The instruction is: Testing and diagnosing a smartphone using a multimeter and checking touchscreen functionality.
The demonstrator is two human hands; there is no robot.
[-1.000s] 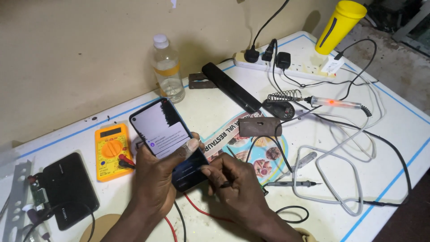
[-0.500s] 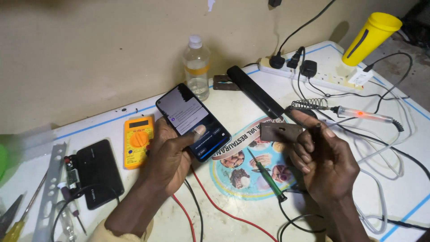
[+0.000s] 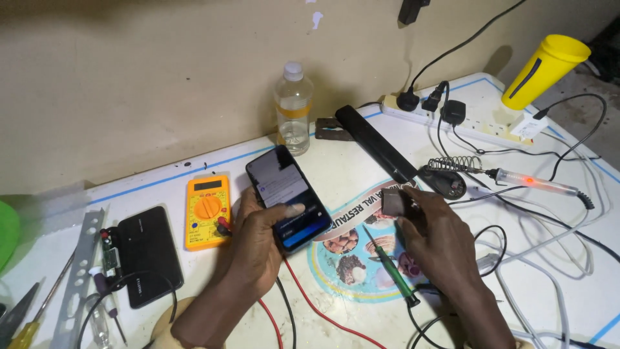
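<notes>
My left hand [image 3: 255, 242] holds a dark smartphone [image 3: 287, 194] with its screen lit, thumb resting on the glass. To the right, my right hand [image 3: 439, 236] grips a small dark grey block [image 3: 395, 202] just above the table. A green-handled screwdriver [image 3: 387, 265] lies on the round printed mat [image 3: 352, 258] between my hands. Red and black test leads [image 3: 303, 304] run under my left wrist from the yellow multimeter [image 3: 207, 210].
A black phone [image 3: 150, 253] and a metal bracket [image 3: 76, 271] lie at the left. At the back stand a plastic bottle [image 3: 294, 110], a long black bar [image 3: 376, 143], a power strip [image 3: 452, 119] and a yellow torch [image 3: 546, 70]. A soldering iron [image 3: 533, 181] and tangled cables [image 3: 555, 258] fill the right.
My right hand left the phone, moved right and took hold of the dark block. The screwdriver now lies on the mat. My left hand keeps holding the phone.
</notes>
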